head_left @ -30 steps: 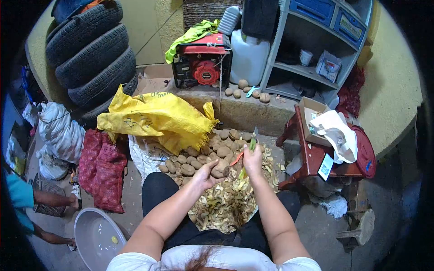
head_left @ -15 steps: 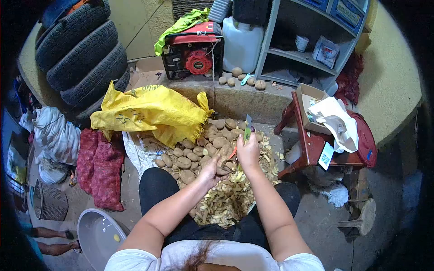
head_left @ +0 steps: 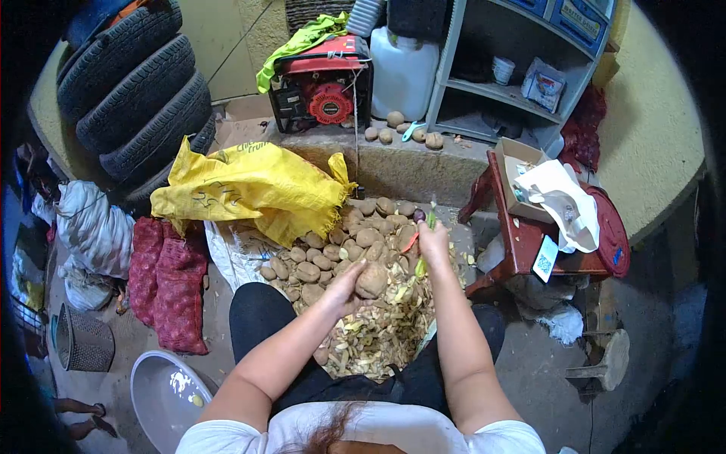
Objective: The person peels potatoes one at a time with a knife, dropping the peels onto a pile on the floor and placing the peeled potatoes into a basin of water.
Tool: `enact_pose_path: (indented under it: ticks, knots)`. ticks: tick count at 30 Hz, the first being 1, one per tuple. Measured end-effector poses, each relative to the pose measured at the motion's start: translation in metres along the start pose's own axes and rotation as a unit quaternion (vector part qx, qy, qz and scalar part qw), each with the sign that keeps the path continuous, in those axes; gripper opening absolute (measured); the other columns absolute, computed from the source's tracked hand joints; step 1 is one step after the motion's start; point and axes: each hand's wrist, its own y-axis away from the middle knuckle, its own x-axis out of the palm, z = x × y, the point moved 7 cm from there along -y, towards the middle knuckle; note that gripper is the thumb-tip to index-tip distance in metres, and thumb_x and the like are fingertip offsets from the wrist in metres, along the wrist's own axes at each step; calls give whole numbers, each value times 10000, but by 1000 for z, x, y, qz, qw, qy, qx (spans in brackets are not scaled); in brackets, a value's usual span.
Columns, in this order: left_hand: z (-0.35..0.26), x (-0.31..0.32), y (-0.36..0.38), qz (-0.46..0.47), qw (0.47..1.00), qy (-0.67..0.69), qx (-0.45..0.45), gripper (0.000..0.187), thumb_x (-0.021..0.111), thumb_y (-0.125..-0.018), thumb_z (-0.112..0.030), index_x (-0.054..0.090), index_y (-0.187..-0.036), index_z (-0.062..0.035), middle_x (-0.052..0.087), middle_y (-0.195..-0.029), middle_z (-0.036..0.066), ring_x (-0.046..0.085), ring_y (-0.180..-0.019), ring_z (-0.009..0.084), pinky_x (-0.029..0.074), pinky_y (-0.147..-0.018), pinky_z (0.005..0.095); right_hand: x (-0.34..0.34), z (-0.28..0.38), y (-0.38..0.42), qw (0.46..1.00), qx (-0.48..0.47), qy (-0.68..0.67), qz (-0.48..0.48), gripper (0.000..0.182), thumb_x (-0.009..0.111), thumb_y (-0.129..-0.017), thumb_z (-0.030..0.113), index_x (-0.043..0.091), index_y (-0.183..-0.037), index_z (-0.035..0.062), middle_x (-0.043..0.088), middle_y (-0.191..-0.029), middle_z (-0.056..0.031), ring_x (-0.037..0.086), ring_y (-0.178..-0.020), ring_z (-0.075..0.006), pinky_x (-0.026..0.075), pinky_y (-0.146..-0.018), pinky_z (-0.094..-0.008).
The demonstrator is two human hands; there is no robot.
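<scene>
Far left, tyres [head_left: 128, 91] were stacked vs the wall, w/ a white sack [head_left: 94, 227] and red net bags [head_left: 162, 280] below them on the floor, a basket [head_left: 82, 340] nearer the edge, and a white basin [head_left: 162, 393] at bottom left. A yellow sack [head_left: 249, 189] lay open next, spilling a potato pile [head_left: 333, 250] onto the floor. Behind it on a ledge sat a red generator [head_left: 321, 91] w/ a green cloth [head_left: 302, 41] on top and a white jerrycan [head_left: 404, 72] beside it. The left hand [head_left: 344, 291] was closed round a potato [head_left: 372, 280], held just over the peel heap [head_left: 378, 333] in front of the person's knees. The right hand [head_left: 433, 242], just right of that potato and apart from it, was closed on a peeler [head_left: 425, 227] w/ green and orange parts; blade too small to make out. Further right, grey shelves [head_left: 514, 68] stood on the ledge, and a red stool [head_left: 529, 242] carried a cardboard box [head_left: 518, 178] and a white bag [head_left: 563, 204].
</scene>
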Motion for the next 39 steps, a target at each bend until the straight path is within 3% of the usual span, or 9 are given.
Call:
enact_pose_path:
  ticks: [2, 4, 5, 8, 14, 27, 33, 35, 39]
  knots:
    - [-2, 0, 0, 16, 999, 41, -17, 381, 431, -853, -404, 469, -1062, -88, 563, -946, 86, 563, -764, 202, 493, -571, 349, 1, 9, 9, 997, 26, -73, 24, 204, 541, -774, 197, 565, -809, -3, 551, -680, -27, 464, -625, -103, 394, -572, -276]
    - [-1, 0, -1, 13, 996, 84, -34, 375, 436, -852, -403, 472, -1063, -95, 565, -948, 76, 561, -769, 201, 487, -566, 346, 10, 0, 12, 997, 38, -58, 46, 253, 525, -769, 218, 520, -844, -24, 578, -673, -103, 550, -570, -197, 437, -561, -343]
    - [2, -3, -7, 13, 996, 89, -30, 366, 432, -856, -395, 474, -1062, -96, 565, -952, 81, 559, -773, 202, 487, -573, 349, 9, 9, 15, 998, -54, 27, 3, 259, 530, -766, 225, 528, -860, -17, 577, -675, -112, 560, -614, -213, 439, -601, -355]
    - [2, -1, -6, -28, 997, 73, -19, 353, 424, -861, -384, 458, -1062, -96, 563, -930, 70, 556, -759, 198, 486, -572, 350, 15, 27, 33, 986, -126, 105, -39, 262, 561, -746, 231, 538, -871, 3, 582, -744, -186, 569, -724, -327, 431, -674, -394]
    - [15, -6, -17, -57, 998, 29, -9, 318, 429, -855, -391, 427, -1062, -150, 552, -841, 26, 540, -693, 154, 469, -511, 310, 20, 39, 46, 952, -225, 170, -121, 218, 552, -759, 185, 523, -802, -27, 573, -677, -206, 570, -638, -344, 438, -595, -397]
    - [13, 0, -3, -43, 998, -38, -16, 264, 477, -825, -337, 473, -991, -131, 568, -823, 31, 549, -596, 149, 444, -450, 289, 25, 3, 21, 980, -92, 175, -11, 274, 551, -754, 241, 544, -806, -27, 577, -730, -249, 572, -729, -377, 446, -666, -430]
    - [16, 2, -8, 67, 997, -49, 6, 318, 493, -829, -349, 436, -1048, -125, 531, -930, 60, 555, -738, 186, 486, -514, 344, 27, -4, 20, 984, -91, 153, 18, 272, 544, -754, 244, 546, -811, -22, 579, -733, -246, 572, -733, -380, 445, -670, -423]
    - [5, 4, 0, 31, 997, -28, 58, 434, 514, -824, -367, 365, -1139, -109, 444, -1099, 84, 519, -895, 228, 504, -608, 390, 22, -15, 15, 990, -45, 132, -34, 268, 544, -752, 244, 543, -798, -21, 579, -724, -237, 570, -709, -378, 442, -668, -426]
    - [5, -7, -6, -47, 994, 74, 70, 453, 496, -840, -361, 330, -1169, -98, 402, -1152, 111, 480, -974, 252, 493, -667, 424, 24, 16, 37, 980, -97, 167, -50, 274, 536, -759, 244, 532, -774, -29, 568, -712, -230, 561, -694, -377, 435, -649, -432]
